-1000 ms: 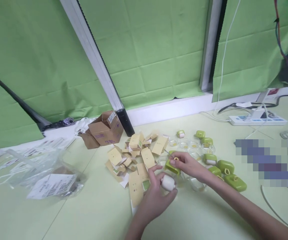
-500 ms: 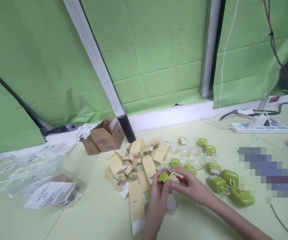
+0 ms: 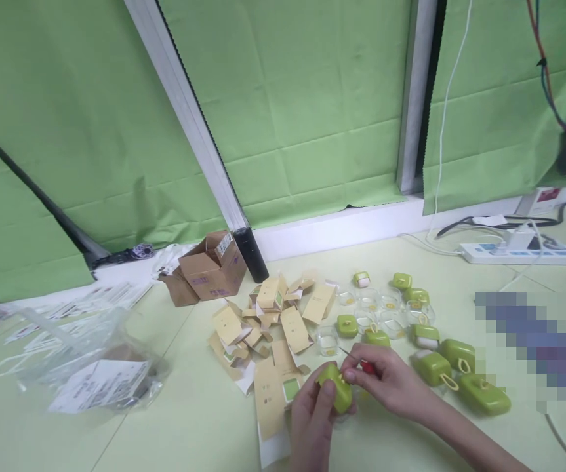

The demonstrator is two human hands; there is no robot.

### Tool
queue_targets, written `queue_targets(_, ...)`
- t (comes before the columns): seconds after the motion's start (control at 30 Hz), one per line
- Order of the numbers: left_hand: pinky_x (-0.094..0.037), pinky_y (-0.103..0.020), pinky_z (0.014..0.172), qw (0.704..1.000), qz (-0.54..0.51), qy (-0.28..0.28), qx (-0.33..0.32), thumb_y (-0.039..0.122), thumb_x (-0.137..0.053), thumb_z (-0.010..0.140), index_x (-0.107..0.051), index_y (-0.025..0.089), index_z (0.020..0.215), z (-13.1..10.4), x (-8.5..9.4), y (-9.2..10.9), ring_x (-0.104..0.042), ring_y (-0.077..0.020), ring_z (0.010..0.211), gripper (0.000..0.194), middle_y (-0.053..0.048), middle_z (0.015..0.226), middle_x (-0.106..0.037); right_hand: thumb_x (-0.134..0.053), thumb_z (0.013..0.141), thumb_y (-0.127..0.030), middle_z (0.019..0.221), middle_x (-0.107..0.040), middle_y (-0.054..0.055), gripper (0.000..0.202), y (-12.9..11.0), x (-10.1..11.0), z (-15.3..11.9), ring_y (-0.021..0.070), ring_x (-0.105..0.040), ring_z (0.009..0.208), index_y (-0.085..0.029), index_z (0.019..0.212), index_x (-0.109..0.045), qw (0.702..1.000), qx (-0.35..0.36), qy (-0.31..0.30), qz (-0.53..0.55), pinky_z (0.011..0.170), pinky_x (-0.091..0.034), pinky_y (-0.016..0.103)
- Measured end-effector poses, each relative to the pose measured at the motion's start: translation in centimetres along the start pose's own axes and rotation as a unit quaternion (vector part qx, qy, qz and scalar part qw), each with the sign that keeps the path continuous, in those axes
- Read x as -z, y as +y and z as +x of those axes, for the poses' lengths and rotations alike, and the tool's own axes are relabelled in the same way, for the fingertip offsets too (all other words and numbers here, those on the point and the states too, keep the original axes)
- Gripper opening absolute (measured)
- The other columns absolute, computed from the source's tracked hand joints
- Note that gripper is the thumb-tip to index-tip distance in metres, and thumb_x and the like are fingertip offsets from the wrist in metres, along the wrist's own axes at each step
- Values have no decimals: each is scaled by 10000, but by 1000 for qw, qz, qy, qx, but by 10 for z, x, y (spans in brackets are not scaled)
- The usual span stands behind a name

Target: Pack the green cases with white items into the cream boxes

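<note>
My left hand is closed around a small glossy green case, low in the middle of the view. My right hand holds a red-handled tool with a thin metal shaft pointing up and left; its exact kind is unclear. The right fingertips also touch the upper right of the case, at a small yellow cord whose shape they partly hide. Several more green cases, some with yellow loops, lie to the right, among them a large one. Clear plastic containers sit just beyond my hands.
Opened tan cardboard packages are heaped left of my hands. Behind them stand a brown carton and a black cylinder. A clear plastic bag lies at left. A white power strip with cables is at right.
The green case has turned in my left hand, showing a broader side, and sits slightly lower. My right hand has moved right and down with the tool. The view has shifted slightly.
</note>
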State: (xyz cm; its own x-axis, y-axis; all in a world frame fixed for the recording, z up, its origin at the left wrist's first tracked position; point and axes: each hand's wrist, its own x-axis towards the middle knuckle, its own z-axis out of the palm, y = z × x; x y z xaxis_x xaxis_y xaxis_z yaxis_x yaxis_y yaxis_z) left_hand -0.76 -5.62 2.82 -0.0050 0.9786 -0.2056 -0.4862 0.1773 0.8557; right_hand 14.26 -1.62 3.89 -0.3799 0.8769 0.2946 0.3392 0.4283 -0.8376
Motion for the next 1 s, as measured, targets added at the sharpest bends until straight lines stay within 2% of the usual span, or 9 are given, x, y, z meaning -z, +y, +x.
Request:
queue_targets(0.2, -502, -336, 679, 996, 69, 34, -46, 437, -773, 570, -682, 141, 932, 3, 0, -4, -607, -211, 743, 477, -89, 825, -675, -482, 880, -337, 638, -564, -10, 238, -2, -10, -2, 124, -496, 579, -190, 729, -594, 999, -13, 30, -12, 532, -402, 224)
queue_targets(0.33, -498, -297, 669, 995, 67, 49, -55, 408, -778, 569, -668, 157, 937, 7, 4, -9, -617, -222, 813, 459, -102, 911, -681, -466, 891, -365, 636, -508, 0, 313, 0, -13, -2, 133, -502, 600, -184, 699, -634, 999, 22, 31, 22, 555, -427, 237)
queue_targets(0.43, -488, -278, 683, 994, 65, 23, -79, 376, -781, 575, -655, 167, 910, 10, 8, -10, -620, -216, 840, 414, -102, 932, -687, -445, 907, -345, 785, -532, 31, 284, -3, -8, -2, 133, -529, 674, -199, 822, -672, 998, 51, 3, 40, 570, -440, 231)
queue_targets(0.53, -473, -320, 791, 989, 96, -5, -115, 352, -794, 558, -650, 162, 903, 12, 13, -7, -619, -236, 893, 419, -113, 939, -695, -492, 886, -330, 850, -577, 38, 214, -5, -3, -3, 132, -541, 696, -228, 976, -657, 998, 48, -7, 37, 567, -438, 221)
queue_targets(0.63, -469, -348, 815, 988, 106, -15, -107, 348, -807, 532, -653, 159, 918, 14, 17, -6, -628, -256, 897, 456, -120, 924, -703, -555, 848, -356, 753, -595, 20, 190, -2, -5, -1, 131, -533, 658, -208, 857, -674, 999, 38, 14, 34, 581, -438, 226)
queue_targets(0.77, -466, -364, 836, 996, 58, 3, -64, 381, -781, 570, -652, 155, 973, 19, 15, -8, -626, -273, 940, 480, -135, 977, -696, -536, 850, -401, 677, -546, 14, 296, 4, -10, 5, 132, -519, 623, -181, 705, -671, 998, 28, 44, 33, 576, -437, 237)
queue_targets(0.87, -428, -376, 915, 998, 43, 2, -44, 413, -734, 638, -641, 152, 1023, 23, 11, -6, -569, -280, 1058, 475, -144, 1100, -650, -506, 864, -415, 861, -584, 52, 292, 3, -8, 7, 143, -561, 710, -197, 810, -692, 999, 20, 32, 31, 617, -461, 249)
queue_targets(0.93, -414, -376, 937, 997, 58, -6, -53, 398, -711, 674, -633, 158, 1052, 24, 9, -1, -528, -281, 1114, 454, -139, 1166, -613, -586, 810, -418, 1044, -590, 67, 261, 0, -5, 7, 176, -584, 863, -236, 975, -672, 999, 11, 9, 45, 696, -482, 271)
queue_targets(1.0, -425, -379, 923, 995, 73, -17, -65, 402, -682, 705, -624, 157, 1081, 23, 10, 4, -532, -281, 1100, 452, -141, 1185, -598, -662, 744, -413, 1105, -606, 64, 343, -4, -3, 6, 213, -570, 987, -251, 1046, -645, 997, -17, 17, 78, 795, -479, 309)
